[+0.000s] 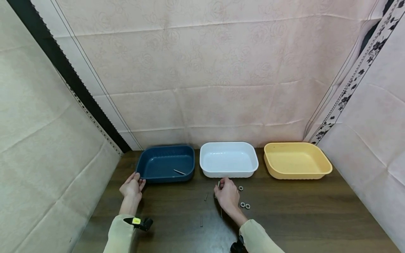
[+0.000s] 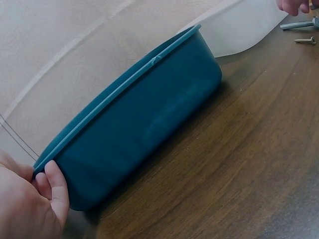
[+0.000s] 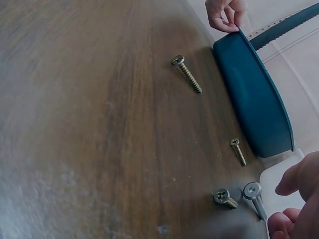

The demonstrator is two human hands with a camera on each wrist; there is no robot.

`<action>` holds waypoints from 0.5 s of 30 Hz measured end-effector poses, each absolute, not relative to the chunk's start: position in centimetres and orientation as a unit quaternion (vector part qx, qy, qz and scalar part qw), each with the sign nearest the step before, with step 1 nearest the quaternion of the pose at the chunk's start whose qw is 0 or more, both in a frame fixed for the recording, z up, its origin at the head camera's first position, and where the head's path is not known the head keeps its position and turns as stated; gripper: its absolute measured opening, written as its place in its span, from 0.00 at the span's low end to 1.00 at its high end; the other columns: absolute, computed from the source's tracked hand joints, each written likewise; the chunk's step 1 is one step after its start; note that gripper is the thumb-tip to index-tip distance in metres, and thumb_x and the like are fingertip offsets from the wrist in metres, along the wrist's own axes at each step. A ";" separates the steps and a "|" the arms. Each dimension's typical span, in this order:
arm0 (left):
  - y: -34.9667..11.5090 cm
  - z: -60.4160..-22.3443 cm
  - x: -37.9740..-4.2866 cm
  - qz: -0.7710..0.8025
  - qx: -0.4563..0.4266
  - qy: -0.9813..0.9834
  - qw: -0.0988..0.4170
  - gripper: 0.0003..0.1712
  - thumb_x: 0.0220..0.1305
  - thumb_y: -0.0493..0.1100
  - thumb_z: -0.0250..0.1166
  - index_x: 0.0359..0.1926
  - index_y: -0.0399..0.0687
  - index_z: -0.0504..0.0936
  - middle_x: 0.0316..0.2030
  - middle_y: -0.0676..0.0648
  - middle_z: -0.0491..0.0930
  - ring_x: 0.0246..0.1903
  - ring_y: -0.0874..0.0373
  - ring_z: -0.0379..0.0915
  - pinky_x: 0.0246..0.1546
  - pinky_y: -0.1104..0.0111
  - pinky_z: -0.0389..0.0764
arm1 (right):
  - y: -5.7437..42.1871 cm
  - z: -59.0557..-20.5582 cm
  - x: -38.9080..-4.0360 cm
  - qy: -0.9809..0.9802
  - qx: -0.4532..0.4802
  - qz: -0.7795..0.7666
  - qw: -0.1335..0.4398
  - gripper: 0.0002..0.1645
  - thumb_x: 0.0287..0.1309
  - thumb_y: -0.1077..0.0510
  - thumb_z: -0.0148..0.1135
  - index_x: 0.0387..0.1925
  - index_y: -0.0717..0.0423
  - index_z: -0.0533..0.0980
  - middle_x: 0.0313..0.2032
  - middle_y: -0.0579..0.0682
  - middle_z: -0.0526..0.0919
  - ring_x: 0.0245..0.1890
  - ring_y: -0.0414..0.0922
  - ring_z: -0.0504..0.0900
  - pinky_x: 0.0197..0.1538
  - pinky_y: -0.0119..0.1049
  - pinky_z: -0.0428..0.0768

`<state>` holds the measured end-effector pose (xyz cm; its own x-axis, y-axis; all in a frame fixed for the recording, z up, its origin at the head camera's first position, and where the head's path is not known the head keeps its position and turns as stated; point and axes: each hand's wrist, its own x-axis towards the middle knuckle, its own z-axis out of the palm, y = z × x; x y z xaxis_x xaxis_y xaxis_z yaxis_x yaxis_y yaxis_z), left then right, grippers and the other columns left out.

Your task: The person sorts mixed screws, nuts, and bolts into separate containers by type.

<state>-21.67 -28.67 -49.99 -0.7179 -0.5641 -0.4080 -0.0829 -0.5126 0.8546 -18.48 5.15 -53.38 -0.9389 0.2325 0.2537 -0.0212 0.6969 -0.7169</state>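
Note:
In the head view my left hand (image 1: 132, 186) grips the front left corner of the dark blue tray (image 1: 151, 178), thumb and fingers at its rim. A silver bolt (image 1: 179, 172) lies inside that tray. My right hand (image 1: 227, 193) is low over the table, just in front of the white tray (image 1: 229, 174). From the right wrist, its thumb and fingers stand apart with a gap between them, beside a socket-head bolt (image 3: 254, 196). A screw (image 3: 225, 197) is close to that bolt. The left wrist view shows the bolt (image 2: 298, 24) just under the right fingertips.
A yellow tray (image 1: 299, 175) stands at the right of the row. Three metal rings (image 1: 242, 204) lie right of my right hand. A small screw (image 3: 238, 152) and a longer screw (image 3: 187, 74) lie on the wooden table (image 1: 284, 218). Cloth (image 1: 202, 70) hangs behind the trays.

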 end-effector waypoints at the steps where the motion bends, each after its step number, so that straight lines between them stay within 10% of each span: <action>1: -28.7 -50.0 -21.7 -0.798 0.342 -0.472 0.151 0.26 0.72 0.37 0.60 0.68 0.40 0.72 0.45 0.46 0.76 0.34 0.62 0.71 0.36 0.75 0.83 | 5.1 -53.4 -18.5 -0.907 -0.059 0.385 0.161 0.11 0.51 0.58 0.73 0.34 0.55 0.78 0.29 0.45 0.78 0.28 0.48 0.80 0.30 0.48 0.78; 15: -28.9 -50.2 -21.7 -0.795 0.343 -0.479 0.146 0.26 0.73 0.38 0.60 0.69 0.42 0.71 0.49 0.46 0.73 0.37 0.62 0.71 0.39 0.76 0.82 | 4.6 -54.0 -18.3 -0.914 -0.064 0.374 0.140 0.13 0.51 0.58 0.74 0.37 0.57 0.79 0.30 0.47 0.78 0.29 0.49 0.79 0.28 0.48 0.79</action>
